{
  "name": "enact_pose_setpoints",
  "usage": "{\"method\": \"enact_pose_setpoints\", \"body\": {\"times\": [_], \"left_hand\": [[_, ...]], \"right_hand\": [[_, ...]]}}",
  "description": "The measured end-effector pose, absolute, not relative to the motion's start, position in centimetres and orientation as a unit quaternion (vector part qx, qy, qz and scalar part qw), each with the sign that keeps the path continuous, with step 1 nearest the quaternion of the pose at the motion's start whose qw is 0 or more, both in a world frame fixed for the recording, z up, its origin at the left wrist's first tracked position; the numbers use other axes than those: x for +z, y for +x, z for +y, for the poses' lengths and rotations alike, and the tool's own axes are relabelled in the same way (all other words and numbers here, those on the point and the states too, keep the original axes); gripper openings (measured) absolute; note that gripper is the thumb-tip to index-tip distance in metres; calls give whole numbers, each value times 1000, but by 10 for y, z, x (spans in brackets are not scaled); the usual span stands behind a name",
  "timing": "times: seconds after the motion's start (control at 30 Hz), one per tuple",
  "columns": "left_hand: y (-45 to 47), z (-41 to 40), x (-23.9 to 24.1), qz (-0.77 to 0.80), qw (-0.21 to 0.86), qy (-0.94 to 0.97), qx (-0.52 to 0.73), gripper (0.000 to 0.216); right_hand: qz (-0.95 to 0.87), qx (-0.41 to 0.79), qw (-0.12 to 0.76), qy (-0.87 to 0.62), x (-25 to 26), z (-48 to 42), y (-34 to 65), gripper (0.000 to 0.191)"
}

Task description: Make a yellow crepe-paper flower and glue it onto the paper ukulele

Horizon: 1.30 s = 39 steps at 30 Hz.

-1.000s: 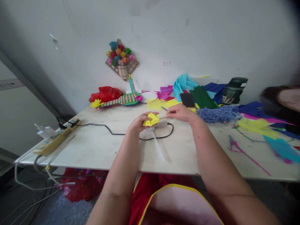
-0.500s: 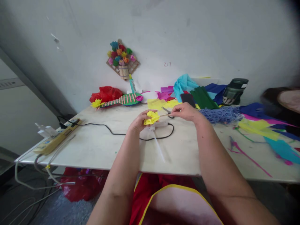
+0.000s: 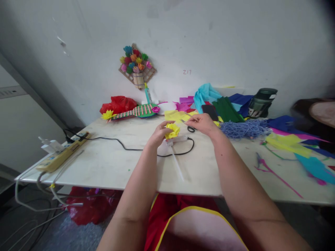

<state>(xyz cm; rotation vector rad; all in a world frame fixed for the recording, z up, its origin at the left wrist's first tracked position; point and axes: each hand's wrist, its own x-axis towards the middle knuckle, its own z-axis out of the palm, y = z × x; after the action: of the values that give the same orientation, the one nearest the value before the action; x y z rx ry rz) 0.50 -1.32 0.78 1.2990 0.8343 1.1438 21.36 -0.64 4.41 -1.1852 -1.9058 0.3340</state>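
My left hand (image 3: 157, 135) is closed on a crumpled yellow paper flower (image 3: 172, 130), held just above the white table (image 3: 110, 164). My right hand (image 3: 202, 123) hovers to its right with fingers stretched out leftward. Small scissors (image 3: 189, 127) lie on the table right under those fingers, black handle loop showing. A white glue gun (image 3: 176, 139) rests below the flower, with a white glue stick (image 3: 178, 166) lying toward me.
The glue gun's black cable (image 3: 125, 148) runs left to a power strip (image 3: 62, 155) at the table's left edge. Coloured paper sheets (image 3: 290, 141), blue yarn (image 3: 243, 128), a phone (image 3: 209, 111), a dark mug (image 3: 261, 101) and a red bag (image 3: 117, 104) crowd the back and right.
My right hand carried the scissors back and to the left, set them on the table and opened. My left hand lifted the yellow flower slightly away from me.
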Motion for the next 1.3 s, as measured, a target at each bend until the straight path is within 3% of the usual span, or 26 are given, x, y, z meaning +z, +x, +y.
{"method": "enact_pose_setpoints", "body": {"times": [0.33, 0.57, 0.77, 0.97, 1.3], "left_hand": [[12, -12, 5, 368, 531, 572, 506, 52], [16, -12, 4, 370, 528, 568, 512, 48], [13, -9, 4, 382, 532, 514, 554, 61], [12, -6, 6, 307, 566, 409, 647, 76], [24, -6, 5, 270, 564, 307, 718, 64]], "right_hand": [[-790, 27, 363, -493, 45, -20, 179, 15], [-781, -32, 369, -503, 39, -15, 177, 16], [-760, 10, 414, -502, 40, -13, 181, 21], [-727, 124, 429, -521, 37, -11, 180, 28], [-751, 211, 362, -511, 31, -13, 166, 25]]}}
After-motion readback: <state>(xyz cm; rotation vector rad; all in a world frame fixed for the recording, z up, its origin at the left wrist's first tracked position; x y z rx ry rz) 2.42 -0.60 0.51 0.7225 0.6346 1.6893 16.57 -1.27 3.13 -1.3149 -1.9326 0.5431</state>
